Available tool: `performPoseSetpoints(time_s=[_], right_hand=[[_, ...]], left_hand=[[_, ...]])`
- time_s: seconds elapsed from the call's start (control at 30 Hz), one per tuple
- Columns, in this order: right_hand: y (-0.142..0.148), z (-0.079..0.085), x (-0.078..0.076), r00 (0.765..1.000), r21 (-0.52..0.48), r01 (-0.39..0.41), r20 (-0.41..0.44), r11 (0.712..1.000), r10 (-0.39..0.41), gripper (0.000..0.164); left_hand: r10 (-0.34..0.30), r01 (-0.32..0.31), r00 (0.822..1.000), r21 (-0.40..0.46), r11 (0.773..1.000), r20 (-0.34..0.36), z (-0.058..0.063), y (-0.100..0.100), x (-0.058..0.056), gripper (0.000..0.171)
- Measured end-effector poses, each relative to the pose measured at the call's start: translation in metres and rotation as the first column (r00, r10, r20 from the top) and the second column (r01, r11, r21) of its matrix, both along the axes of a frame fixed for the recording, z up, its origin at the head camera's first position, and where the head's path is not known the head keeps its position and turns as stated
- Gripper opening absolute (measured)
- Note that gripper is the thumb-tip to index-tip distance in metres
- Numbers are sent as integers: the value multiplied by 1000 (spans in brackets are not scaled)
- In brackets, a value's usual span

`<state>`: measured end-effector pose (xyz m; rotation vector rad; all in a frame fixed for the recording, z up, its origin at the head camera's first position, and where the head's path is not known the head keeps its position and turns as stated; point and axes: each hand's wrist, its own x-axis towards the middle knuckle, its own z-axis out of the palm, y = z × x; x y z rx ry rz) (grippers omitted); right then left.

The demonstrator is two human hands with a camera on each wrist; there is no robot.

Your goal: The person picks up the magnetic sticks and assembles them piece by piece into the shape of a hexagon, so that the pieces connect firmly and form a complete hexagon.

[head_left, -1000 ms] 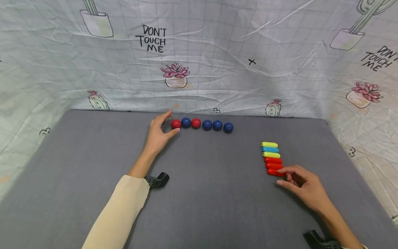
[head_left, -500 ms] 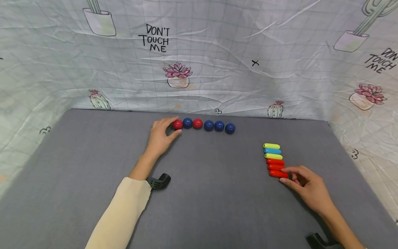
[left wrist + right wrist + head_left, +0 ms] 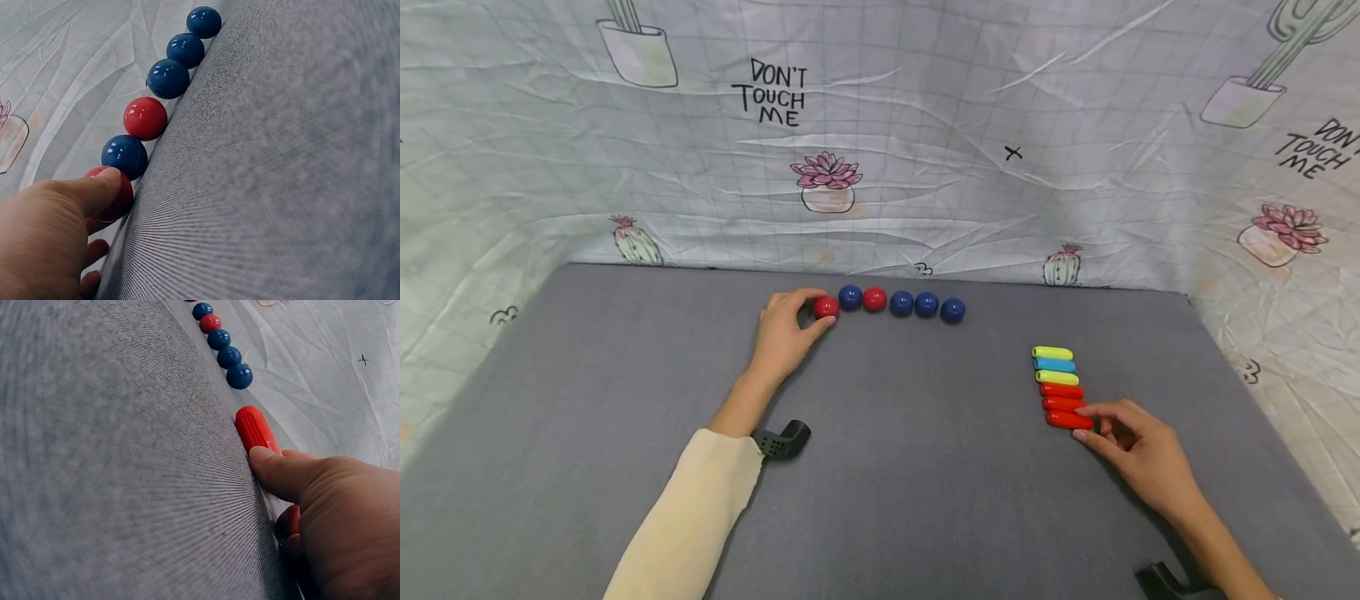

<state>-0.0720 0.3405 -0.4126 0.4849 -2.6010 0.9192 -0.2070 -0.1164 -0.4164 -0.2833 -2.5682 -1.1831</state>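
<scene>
My left hand pinches a glossy red ball between thumb and fingers, at the left end of a row of balls. In the left wrist view the thumb lies across this red ball, hiding part of it. Beside it sits a blue ball, then another red ball. My right hand pinches the right end of a red ribbed plastic tube, the nearest of a stacked column. In the right wrist view the thumb covers the near part of this red tube.
Three blue balls continue the row to the right. Beyond the held tube lie two more red tubes, then yellow, blue and yellow ones. A printed cloth hangs behind the grey table.
My left fingers have closed around the end red ball, which has shifted slightly toward me out of the row. My right thumb and finger have closed on the nearest red tube.
</scene>
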Motion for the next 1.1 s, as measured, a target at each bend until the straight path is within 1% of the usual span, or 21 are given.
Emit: performPoseSetpoints(time_s=[0.13,0.27,0.47,0.63,0.7,0.83,0.97,1.1], right_hand=[[1,0,0,1000,31,-3,-28,1000,3,42],[0,1,1,998,86,0,-63,996,5,42],[-2,3,2,997,124,16,-71,992,-8,39],[-3,10,2,997,112,23,-72,993,-15,39],[-4,14,2,997,107,32,-68,994,-24,39],[-13,24,-1,996,108,48,-76,993,-40,40],[-25,31,-3,997,87,40,-74,995,-33,40],[-38,35,-6,999,46,9,-36,999,-8,39]], left_hand=[[0,0,1000,21,1000,2,2,0,0,40],[1,-2,1000,41,999,12,2,0,1,40],[12,-13,1000,54,998,15,1,-1,2,41],[25,-27,999,62,998,34,2,1,2,41],[28,-33,998,84,996,56,4,1,1,41],[10,-25,995,152,988,98,7,0,0,40],[-5,-15,994,183,983,112,11,0,4,39],[-2,-19,995,208,978,101,13,2,10,38]])
